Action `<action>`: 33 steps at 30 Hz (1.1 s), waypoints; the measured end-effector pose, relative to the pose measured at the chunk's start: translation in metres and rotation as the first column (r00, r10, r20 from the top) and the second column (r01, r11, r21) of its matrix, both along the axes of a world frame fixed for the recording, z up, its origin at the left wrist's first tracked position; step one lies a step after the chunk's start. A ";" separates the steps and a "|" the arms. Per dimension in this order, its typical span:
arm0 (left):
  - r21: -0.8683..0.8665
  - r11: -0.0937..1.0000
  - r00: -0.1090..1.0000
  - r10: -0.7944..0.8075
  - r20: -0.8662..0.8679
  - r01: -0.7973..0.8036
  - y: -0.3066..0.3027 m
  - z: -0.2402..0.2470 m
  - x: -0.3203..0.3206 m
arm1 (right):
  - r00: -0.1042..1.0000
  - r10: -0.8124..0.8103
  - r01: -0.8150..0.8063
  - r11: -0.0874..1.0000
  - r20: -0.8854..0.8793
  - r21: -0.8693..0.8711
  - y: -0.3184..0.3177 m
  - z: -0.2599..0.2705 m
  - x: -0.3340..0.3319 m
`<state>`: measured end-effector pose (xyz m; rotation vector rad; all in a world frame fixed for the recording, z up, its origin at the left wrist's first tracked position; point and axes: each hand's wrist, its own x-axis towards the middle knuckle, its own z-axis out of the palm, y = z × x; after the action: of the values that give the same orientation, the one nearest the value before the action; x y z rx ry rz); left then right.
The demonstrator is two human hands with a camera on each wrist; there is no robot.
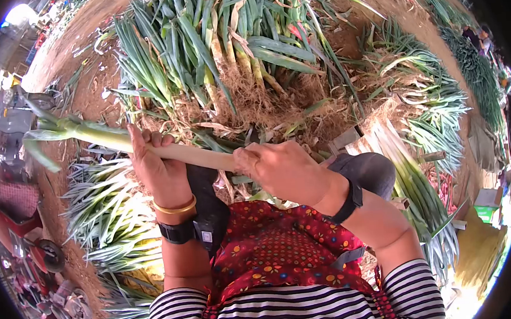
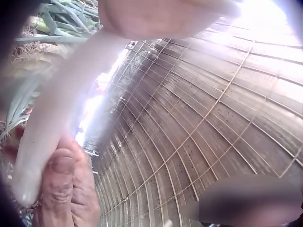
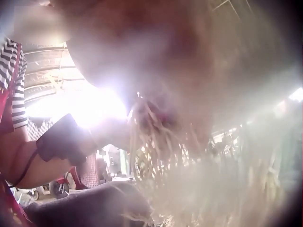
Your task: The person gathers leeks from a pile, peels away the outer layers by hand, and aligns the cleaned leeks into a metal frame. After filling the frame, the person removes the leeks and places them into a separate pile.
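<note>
A long, thick green onion [image 1: 199,156] lies across the front of the person's lap, its pale shaft to the right and its green leaves spreading at the far left. The left hand [image 1: 164,169] grips the shaft near its middle, fingers curled over it. At the pale lower end, the right hand [image 1: 286,172] holds on with curled fingers. From the left wrist, the smooth white shaft [image 2: 47,127] runs down beside the right thumb [image 2: 61,182]. The right wrist view is blurred, with thin pale roots [image 3: 151,127] hanging close by.
A big pile of rooted green onions [image 1: 218,49] stands just ahead. Trimmed onions lie in heaps at the left [image 1: 111,211] and in a bundle at the right [image 1: 414,178]. A red apron [image 1: 278,235] covers the lap. Parked vehicles [image 1: 19,205] line the far left.
</note>
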<state>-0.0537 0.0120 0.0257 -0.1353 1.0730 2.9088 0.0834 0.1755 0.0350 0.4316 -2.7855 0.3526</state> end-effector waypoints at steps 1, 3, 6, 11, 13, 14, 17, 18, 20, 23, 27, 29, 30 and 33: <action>0.026 1.000 0.999 -0.014 -0.052 0.015 -0.001 0.002 0.000 | 1.000 0.022 -0.022 1.000 0.007 0.005 0.001 -0.001 0.001; 0.053 0.998 0.995 -0.022 -0.099 0.028 -0.002 0.005 0.001 | 1.000 0.016 -0.016 1.000 0.022 -0.006 0.001 0.000 0.001; 0.082 0.997 0.995 0.010 -0.101 -0.001 0.001 0.018 0.006 | 1.000 0.013 -0.013 1.000 0.009 -0.013 -0.002 0.001 0.001; 0.050 0.999 0.986 0.019 -0.167 -0.011 0.003 0.023 0.013 | 0.999 -0.023 0.021 0.997 0.038 0.069 -0.005 0.005 0.000; 0.052 0.999 0.984 0.026 -0.176 -0.017 0.004 0.024 0.015 | 0.997 -0.054 0.049 0.995 0.053 0.084 -0.006 0.002 0.000; 0.039 0.999 0.984 0.013 -0.178 -0.006 0.003 0.024 0.015 | 0.997 -0.052 0.047 0.995 0.054 0.084 -0.005 -0.001 0.000; 0.009 1.000 0.981 -0.007 -0.193 0.009 0.003 0.028 0.014 | 0.995 -0.096 0.093 0.992 0.034 0.082 -0.002 -0.004 -0.001; -0.005 1.000 0.979 -0.021 -0.202 0.020 0.004 0.030 0.015 | 0.994 -0.100 0.101 0.995 -0.035 0.027 -0.001 -0.002 -0.001; -0.011 1.000 0.979 -0.016 -0.201 0.015 0.005 0.031 0.015 | 0.989 -0.110 0.108 0.994 -0.103 -0.029 -0.001 -0.001 -0.001; -0.008 1.000 0.978 -0.002 -0.206 0.000 0.005 0.032 0.014 | 0.991 -0.095 0.090 0.994 -0.093 -0.056 -0.004 -0.003 -0.003; 0.008 1.000 0.976 -0.004 -0.220 0.006 0.003 0.031 0.013 | 0.989 -0.149 0.144 0.926 0.014 -0.348 0.004 -0.005 -0.010; 0.011 1.000 0.981 0.014 -0.196 -0.012 0.001 0.031 0.011 | 0.986 -0.164 0.143 0.844 0.005 -0.518 0.008 -0.011 -0.015; 0.015 0.999 0.985 0.032 -0.172 -0.030 0.000 0.032 0.009 | 0.980 -0.174 0.177 0.556 0.094 -0.813 0.010 -0.014 -0.017; 0.082 0.996 0.986 0.039 -0.164 -0.026 -0.005 0.035 0.008 | 0.973 -0.041 0.223 -0.094 0.227 -0.970 0.017 -0.017 -0.017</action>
<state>-0.0458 0.0075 0.0603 0.0937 0.9808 3.0318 0.0669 0.1922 0.0179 -0.3195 -1.6656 2.2471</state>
